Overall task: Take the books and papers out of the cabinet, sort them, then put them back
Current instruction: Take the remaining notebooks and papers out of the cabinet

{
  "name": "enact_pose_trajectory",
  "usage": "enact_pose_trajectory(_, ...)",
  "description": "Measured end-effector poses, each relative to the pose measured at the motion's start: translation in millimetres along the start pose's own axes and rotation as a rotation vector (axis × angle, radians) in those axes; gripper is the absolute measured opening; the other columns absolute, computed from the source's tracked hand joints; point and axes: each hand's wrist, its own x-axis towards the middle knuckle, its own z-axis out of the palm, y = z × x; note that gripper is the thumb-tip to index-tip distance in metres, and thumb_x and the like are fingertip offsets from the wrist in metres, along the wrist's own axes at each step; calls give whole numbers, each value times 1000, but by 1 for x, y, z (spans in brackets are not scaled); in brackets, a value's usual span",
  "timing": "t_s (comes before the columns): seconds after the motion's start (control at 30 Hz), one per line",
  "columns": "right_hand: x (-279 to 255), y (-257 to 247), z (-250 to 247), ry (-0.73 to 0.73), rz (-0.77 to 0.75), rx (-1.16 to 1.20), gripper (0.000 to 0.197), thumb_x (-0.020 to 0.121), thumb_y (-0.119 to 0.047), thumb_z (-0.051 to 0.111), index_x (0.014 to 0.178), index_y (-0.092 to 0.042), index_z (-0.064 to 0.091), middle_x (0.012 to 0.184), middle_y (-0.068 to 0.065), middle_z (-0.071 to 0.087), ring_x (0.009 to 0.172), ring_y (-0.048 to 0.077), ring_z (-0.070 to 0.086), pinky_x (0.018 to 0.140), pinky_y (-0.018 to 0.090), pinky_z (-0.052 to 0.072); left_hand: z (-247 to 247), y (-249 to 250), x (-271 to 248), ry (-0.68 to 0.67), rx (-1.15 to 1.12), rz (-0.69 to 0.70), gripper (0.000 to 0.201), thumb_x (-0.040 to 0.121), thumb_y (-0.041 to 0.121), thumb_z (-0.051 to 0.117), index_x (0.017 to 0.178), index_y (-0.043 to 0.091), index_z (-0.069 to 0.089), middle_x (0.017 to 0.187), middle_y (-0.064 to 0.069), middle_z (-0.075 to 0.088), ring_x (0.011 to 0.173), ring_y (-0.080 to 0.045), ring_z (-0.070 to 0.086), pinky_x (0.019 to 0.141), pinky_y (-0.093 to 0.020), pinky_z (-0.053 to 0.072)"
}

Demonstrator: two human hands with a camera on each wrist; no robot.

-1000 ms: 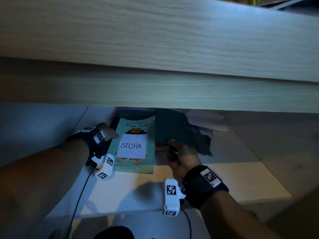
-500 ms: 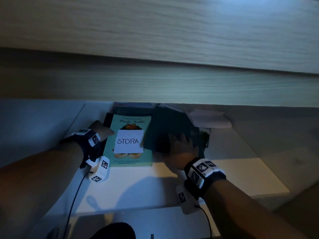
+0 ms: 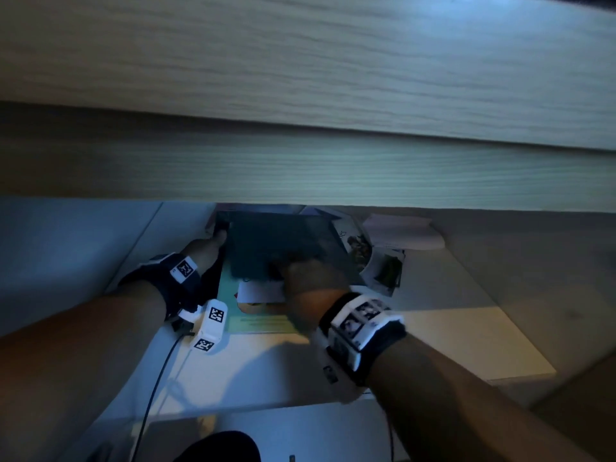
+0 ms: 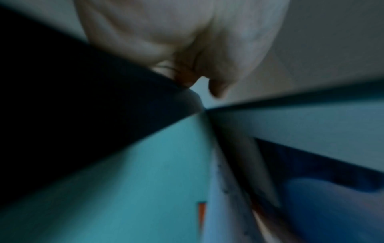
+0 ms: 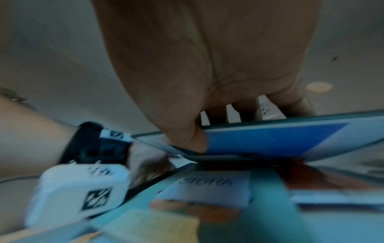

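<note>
You are working in dim, bluish light under the shelf (image 3: 300,168); the only bright patch falls on the cabinet floor (image 3: 450,341) at its front right edge. Both wrist views are smeared with blur, and the head view bends at its edges.

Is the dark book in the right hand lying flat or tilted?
Tilted: the right hand pinches the dark book's near edge, raised above the teal book.

Shelf board (image 3: 433,345): book with label (image 3: 256,323) lies flat toward left rear. Second book (image 3: 283,245) on top of it, overlapping its rear part. Loose papers (image 3: 400,233) right of both, near rear edge.
</note>
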Motion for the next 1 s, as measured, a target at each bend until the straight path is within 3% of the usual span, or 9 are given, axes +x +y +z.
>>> enact_pose_trajectory(0.07, -5, -21, 9, -80, -109, 54, 50, 93, -45, 55, 138, -25, 49, 143, 10, 55, 128, 36, 54, 109, 50, 44, 1, -2, -7, -42, -125, -53, 87, 69, 86, 57, 119, 15, 63, 122, -9, 66, 111, -29, 63, 103, -42, 48)
enact_pose_trajectory(0.17, -5, -20, 7, -137, -146, 218, 53, 90, -46, 59, 135, -19, 56, 143, 14, 56, 130, 35, 53, 108, 42, 45, -4, -8, -16, -148, -64, 14, 78, 58, 66, 82, 117, 16, 69, 118, -5, 72, 103, -27, 70, 99, -45, 53)
enact_pose_trajectory(0.4, 12, 59, 24, 100, 553, 587, 91, 74, -87, 53, 126, -13, 62, 123, 15, 68, 111, 33, 67, 91, 33, 53, -47, -19, -48, -258, -143, 64, 18, 89, 22, 74, 107, 19, 69, 99, -8, 76, 95, -31, 70, 81, -39, 56)
enact_pose_trajectory(0.5, 12, 64, 39, 66, 652, 830, 65, 86, -58, 70, 126, -6, 66, 122, 17, 71, 110, 31, 69, 88, 31, 54, -55, -35, -60, -279, -252, 65, 23, 90, 15, 70, 113, 14, 70, 102, -14, 77, 97, -35, 71, 82, -43, 58)
enact_pose_trajectory(0.6, -2, 52, 44, 44, 672, 1112, 46, 79, -45, 83, 93, -3, 73, 97, 21, 76, 87, 32, 73, 84, 37, 59, -57, -56, -69, -235, -361, 20, 34, 89, 15, 70, 121, 6, 67, 110, -22, 74, 101, -39, 70, 94, -53, 54)
enact_pose_trajectory(0.67, -19, 43, 40, 5, 691, 1292, 48, 70, -43, 91, 83, -2, 70, 78, 19, 71, 63, 25, 70, 67, 30, 59, -55, -64, -87, -189, -435, -29, 31, 89, 15, 70, 119, 5, 68, 109, -22, 73, 95, -37, 71, 88, -49, 57)
enact_pose_trajectory(0.73, -40, 37, 31, -79, 678, 1366, 37, 85, -37, 80, 91, -3, 68, 66, 12, 64, 41, 19, 59, 46, 21, 47, -55, -71, -112, -163, -505, -82, 29, 89, 13, 69, 117, 5, 69, 108, -23, 73, 94, -38, 71, 85, -48, 58)
enact_pose_trajectory(0.87, -94, 19, 2, -200, 534, 1852, 38, 99, -22, 64, 133, -6, 60, 118, 24, 71, 93, 36, 74, 69, 45, 59, -69, -66, -178, -142, -567, -130, 24, 93, 5, 62, 116, 1, 68, 114, -26, 70, 89, -36, 73, 81, -46, 59)
enact_pose_trajectory(1.0, -149, -10, -58, -266, 295, 2197, 47, 103, 7, 36, 150, 13, 31, 151, 43, 32, 125, 53, 54, 98, 61, 48, -94, -23, -260, -85, -569, -161, 26, 93, -7, 56, 89, 9, 76, 88, -15, 78, 65, -25, 75, 57, -35, 60)
